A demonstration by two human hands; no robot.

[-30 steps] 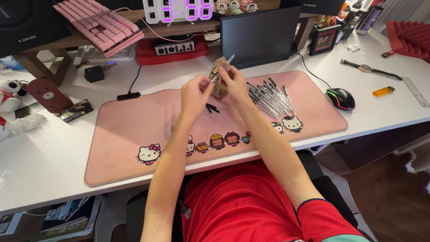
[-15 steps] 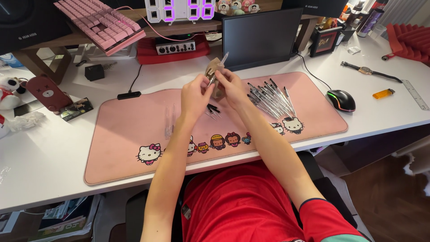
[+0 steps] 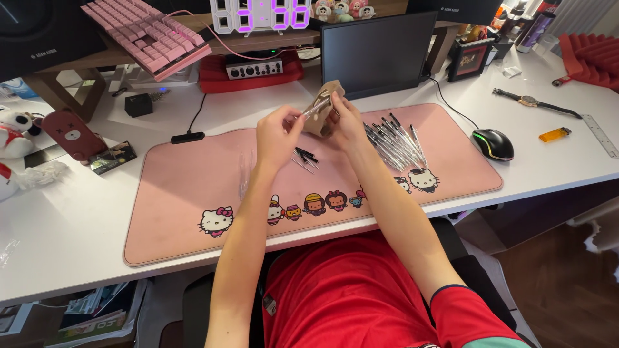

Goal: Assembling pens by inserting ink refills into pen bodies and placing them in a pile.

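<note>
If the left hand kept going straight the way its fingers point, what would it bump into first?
Probably the small tan pouch that the right hand holds up. The left hand points up and to the right, pinching a clear pen whose tip is already at the pouch. Depth is hard to judge from this one view.

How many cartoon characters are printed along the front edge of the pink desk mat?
7 visible: a white cat face, a small figure, another, a monkey, a girl, a tiny one, and a cat. The right forearm may hide more.
</note>
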